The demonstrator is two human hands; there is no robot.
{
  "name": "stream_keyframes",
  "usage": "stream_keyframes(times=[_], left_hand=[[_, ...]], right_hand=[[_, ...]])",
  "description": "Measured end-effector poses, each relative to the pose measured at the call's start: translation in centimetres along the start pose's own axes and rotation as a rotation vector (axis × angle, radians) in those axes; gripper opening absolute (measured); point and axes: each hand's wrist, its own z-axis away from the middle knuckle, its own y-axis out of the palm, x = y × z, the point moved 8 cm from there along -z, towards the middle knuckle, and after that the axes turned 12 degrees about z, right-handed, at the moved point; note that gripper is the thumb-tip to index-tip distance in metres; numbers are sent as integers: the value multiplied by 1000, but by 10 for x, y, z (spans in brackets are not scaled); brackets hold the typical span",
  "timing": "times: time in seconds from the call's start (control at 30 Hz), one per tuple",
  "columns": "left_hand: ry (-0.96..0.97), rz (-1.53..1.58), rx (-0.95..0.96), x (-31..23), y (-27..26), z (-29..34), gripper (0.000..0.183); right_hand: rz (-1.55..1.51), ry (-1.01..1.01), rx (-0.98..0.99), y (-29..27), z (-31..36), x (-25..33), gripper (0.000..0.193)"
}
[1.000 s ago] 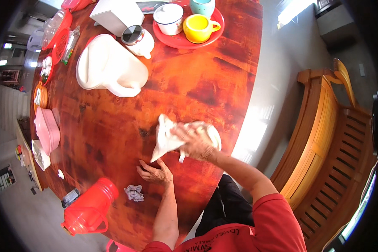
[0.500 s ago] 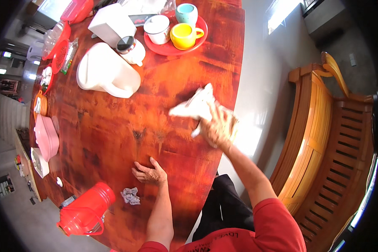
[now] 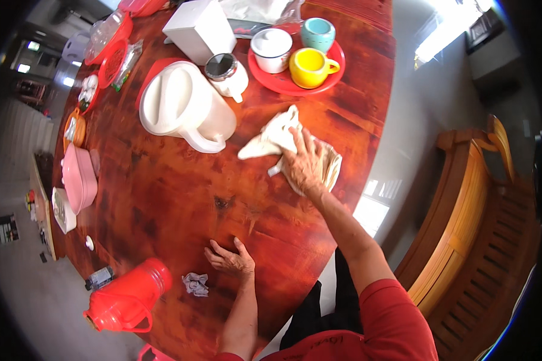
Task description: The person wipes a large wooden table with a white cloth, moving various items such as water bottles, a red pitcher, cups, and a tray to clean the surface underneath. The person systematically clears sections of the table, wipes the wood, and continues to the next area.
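My right hand (image 3: 306, 163) presses a white cloth (image 3: 277, 135) against the reddish-brown wooden table (image 3: 162, 198). The cloth is bunched, with a striped part showing beside the wrist. My left hand (image 3: 233, 260) rests on the wood near the front edge, fingers spread and holding nothing. A crumpled greyish scrap (image 3: 196, 284) lies just left of it. Beyond the cloth stands a red plate (image 3: 265, 81) bearing a yellow mug (image 3: 310, 67), a white lidded cup (image 3: 271, 49) and a turquoise cup (image 3: 318, 35).
A white lidded pitcher (image 3: 183, 108) stands left of the cloth, beside a small dark-topped white jar (image 3: 227, 75) and a white box (image 3: 200, 30). A red thermos flask (image 3: 129, 295) is at the near left. Pink container (image 3: 81, 180) along the left edge; wooden bench (image 3: 445, 222) at right.
My view has shifted, so the table things appear farther right. My right hand and the cloth have slid closer to the pitcher and plate; my left hand stays on the table.
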Motion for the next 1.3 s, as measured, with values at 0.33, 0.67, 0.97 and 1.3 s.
stream_keyframes(times=[0.33, 0.67, 0.97, 1.3], left_hand=[[-42, 41, 105, -1, -1, 1, 73], [-21, -20, 50, 0, -3, 1, 69], [-29, -19, 49, 1, -2, -1, 69], [-46, -51, 83, 1, 5, -2, 70]], right_hand=[[-36, -335, 80, 23, -106, 31, 36], [134, -204, 11, -21, -46, -107, 20], [268, 224, -17, -48, -7, -154, 36], [-63, -323, 366, -11, 134, 16, 23]])
